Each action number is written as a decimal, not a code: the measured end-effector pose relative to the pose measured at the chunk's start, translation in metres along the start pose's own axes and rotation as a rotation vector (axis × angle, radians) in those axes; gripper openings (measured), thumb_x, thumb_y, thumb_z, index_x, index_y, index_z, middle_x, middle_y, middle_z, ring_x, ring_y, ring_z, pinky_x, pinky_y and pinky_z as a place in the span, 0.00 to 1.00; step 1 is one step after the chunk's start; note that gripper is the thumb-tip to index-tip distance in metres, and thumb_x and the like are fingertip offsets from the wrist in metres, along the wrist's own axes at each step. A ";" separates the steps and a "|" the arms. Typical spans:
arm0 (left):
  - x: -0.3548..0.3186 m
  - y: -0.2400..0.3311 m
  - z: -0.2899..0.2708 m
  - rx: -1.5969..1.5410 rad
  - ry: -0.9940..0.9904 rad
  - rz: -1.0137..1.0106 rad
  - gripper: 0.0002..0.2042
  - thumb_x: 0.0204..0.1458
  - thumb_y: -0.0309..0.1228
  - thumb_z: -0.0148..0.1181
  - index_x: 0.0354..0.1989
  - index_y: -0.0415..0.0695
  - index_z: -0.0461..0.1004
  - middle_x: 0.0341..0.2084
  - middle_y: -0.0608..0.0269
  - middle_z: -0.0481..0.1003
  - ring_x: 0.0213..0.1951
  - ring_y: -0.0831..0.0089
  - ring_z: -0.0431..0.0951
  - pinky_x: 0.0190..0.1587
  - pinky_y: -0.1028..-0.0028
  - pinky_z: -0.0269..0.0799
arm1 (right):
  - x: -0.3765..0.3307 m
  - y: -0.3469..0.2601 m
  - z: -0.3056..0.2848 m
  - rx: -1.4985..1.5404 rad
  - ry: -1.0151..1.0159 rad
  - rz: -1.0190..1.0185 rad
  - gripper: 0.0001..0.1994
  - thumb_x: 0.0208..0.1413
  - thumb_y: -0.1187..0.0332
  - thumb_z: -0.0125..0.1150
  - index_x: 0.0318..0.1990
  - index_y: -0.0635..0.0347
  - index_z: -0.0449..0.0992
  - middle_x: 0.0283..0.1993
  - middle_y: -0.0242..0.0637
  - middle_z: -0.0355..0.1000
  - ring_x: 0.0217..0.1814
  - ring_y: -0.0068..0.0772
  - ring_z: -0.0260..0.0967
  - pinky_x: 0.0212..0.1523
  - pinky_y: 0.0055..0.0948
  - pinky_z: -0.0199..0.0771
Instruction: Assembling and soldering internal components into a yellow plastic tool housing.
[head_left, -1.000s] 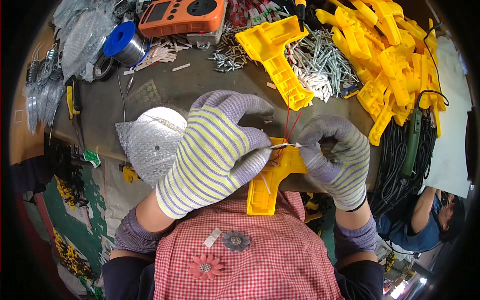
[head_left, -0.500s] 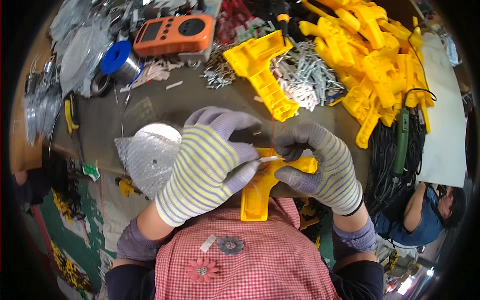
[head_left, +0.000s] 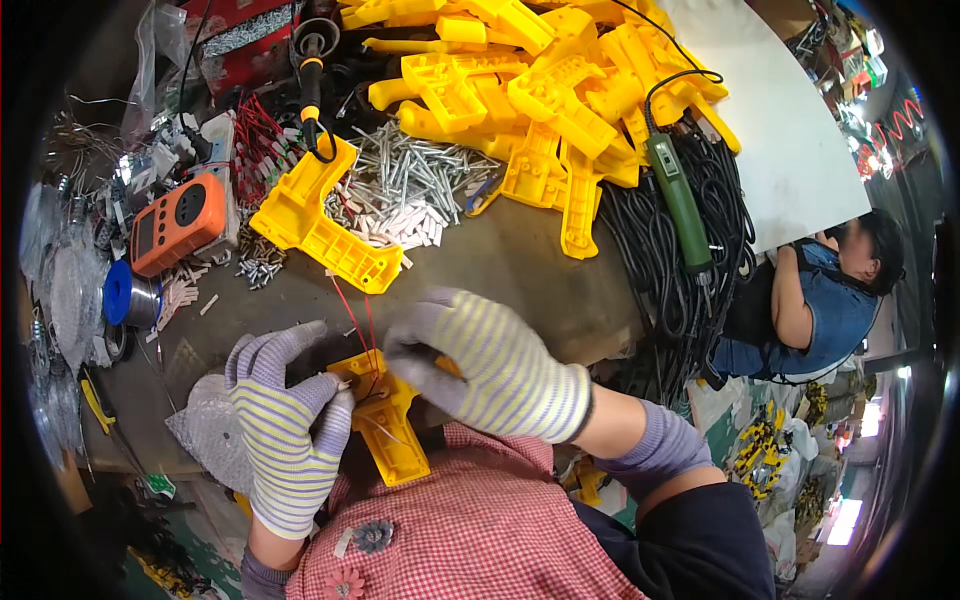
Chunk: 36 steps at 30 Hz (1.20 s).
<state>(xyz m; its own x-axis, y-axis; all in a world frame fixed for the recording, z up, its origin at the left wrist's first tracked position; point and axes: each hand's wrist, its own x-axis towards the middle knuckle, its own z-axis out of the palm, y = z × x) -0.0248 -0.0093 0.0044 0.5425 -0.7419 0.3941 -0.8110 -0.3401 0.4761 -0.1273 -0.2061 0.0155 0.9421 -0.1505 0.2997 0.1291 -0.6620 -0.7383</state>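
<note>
A yellow plastic housing half (head_left: pixel 398 458) lies at the near edge of the bench, against the checked apron. Thin wires run in its cavity. My left hand (head_left: pixel 285 425), in a striped glove, is at its left side with thumb and forefinger pinched together; what they hold is too small to make out. My right hand (head_left: pixel 495 365), also gloved, hovers over the housing's right part, its fingers curled together and their tips partly hidden. Red wires (head_left: pixel 370 325) link this housing to a second yellow housing half (head_left: pixel 350 255), which lies open side up farther off.
A pile of yellow housings (head_left: pixel 540 90) stands at the back, with screws (head_left: pixel 420 165) before it. Black cables (head_left: pixel 660 290) and a green tool (head_left: pixel 678 200) lie right. An orange meter (head_left: pixel 180 225) and solder spool (head_left: pixel 130 295) stand left. Another person (head_left: pixel 815 290) sits at right.
The view has swung to the right, so the bench things now appear farther left. My right hand has moved from beside the white sleeve to above the housing. The left hand keeps its pinch.
</note>
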 end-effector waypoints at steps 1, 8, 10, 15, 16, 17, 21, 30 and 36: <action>0.000 0.000 0.001 -0.038 0.004 -0.009 0.08 0.39 0.31 0.65 0.29 0.46 0.78 0.47 0.56 0.76 0.48 0.54 0.73 0.59 0.50 0.60 | -0.003 0.004 -0.008 -0.087 -0.025 -0.033 0.09 0.53 0.67 0.66 0.38 0.61 0.76 0.34 0.44 0.72 0.35 0.49 0.72 0.37 0.40 0.73; 0.004 0.007 -0.003 0.116 -0.055 0.113 0.09 0.42 0.29 0.63 0.34 0.45 0.76 0.46 0.53 0.75 0.49 0.52 0.72 0.59 0.49 0.59 | 0.000 -0.007 0.015 -0.090 -0.032 -0.089 0.14 0.52 0.58 0.65 0.38 0.58 0.74 0.32 0.42 0.71 0.34 0.50 0.72 0.36 0.44 0.72; 0.005 0.009 -0.001 0.184 -0.043 0.126 0.09 0.41 0.31 0.64 0.33 0.45 0.77 0.46 0.54 0.75 0.49 0.52 0.72 0.61 0.49 0.58 | 0.005 -0.007 0.024 -0.102 -0.038 -0.132 0.12 0.52 0.59 0.63 0.35 0.57 0.72 0.30 0.43 0.70 0.35 0.50 0.72 0.35 0.45 0.71; -0.003 0.004 0.001 0.145 -0.004 0.092 0.09 0.41 0.31 0.64 0.32 0.45 0.79 0.47 0.55 0.75 0.49 0.53 0.72 0.60 0.48 0.58 | 0.006 -0.007 0.034 -0.156 -0.053 -0.022 0.10 0.51 0.62 0.63 0.31 0.57 0.71 0.30 0.42 0.72 0.35 0.50 0.73 0.35 0.45 0.71; -0.004 0.002 0.003 0.131 0.004 0.073 0.09 0.42 0.33 0.65 0.32 0.46 0.80 0.47 0.56 0.75 0.50 0.54 0.72 0.59 0.49 0.59 | 0.006 -0.007 0.032 -0.162 -0.050 -0.019 0.10 0.51 0.62 0.63 0.31 0.57 0.71 0.30 0.42 0.72 0.35 0.50 0.73 0.35 0.45 0.71; -0.004 0.002 0.003 0.124 0.004 0.080 0.09 0.42 0.33 0.65 0.32 0.46 0.80 0.47 0.56 0.75 0.50 0.54 0.72 0.59 0.49 0.59 | 0.005 -0.008 0.029 -0.205 -0.032 -0.020 0.10 0.52 0.62 0.64 0.33 0.58 0.73 0.32 0.41 0.73 0.35 0.49 0.73 0.36 0.44 0.72; -0.004 -0.003 0.001 0.069 -0.047 0.070 0.11 0.42 0.32 0.64 0.36 0.45 0.79 0.47 0.54 0.74 0.49 0.53 0.71 0.58 0.52 0.60 | -0.009 0.002 -0.032 -0.431 0.101 -0.052 0.10 0.50 0.66 0.66 0.39 0.57 0.77 0.35 0.40 0.74 0.38 0.46 0.74 0.41 0.38 0.75; -0.005 -0.005 0.004 0.009 -0.010 0.028 0.24 0.46 0.39 0.62 0.52 0.41 0.73 0.51 0.51 0.72 0.51 0.51 0.70 0.60 0.52 0.58 | -0.124 0.122 -0.292 -1.461 0.519 0.751 0.15 0.57 0.57 0.61 0.45 0.58 0.77 0.44 0.47 0.77 0.47 0.51 0.75 0.48 0.45 0.74; -0.020 -0.010 -0.004 -0.029 0.040 -0.056 0.25 0.45 0.38 0.63 0.52 0.40 0.73 0.50 0.51 0.72 0.50 0.50 0.70 0.58 0.52 0.60 | -0.066 0.040 -0.317 -1.288 0.742 0.773 0.19 0.63 0.54 0.50 0.44 0.61 0.77 0.42 0.55 0.76 0.46 0.61 0.73 0.47 0.49 0.71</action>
<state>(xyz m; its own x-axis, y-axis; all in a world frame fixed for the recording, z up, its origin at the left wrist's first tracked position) -0.0261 0.0116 -0.0048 0.5955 -0.6986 0.3967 -0.7727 -0.3628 0.5209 -0.2822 -0.4555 0.1573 0.2700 -0.7482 0.6060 -0.9387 -0.3445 -0.0071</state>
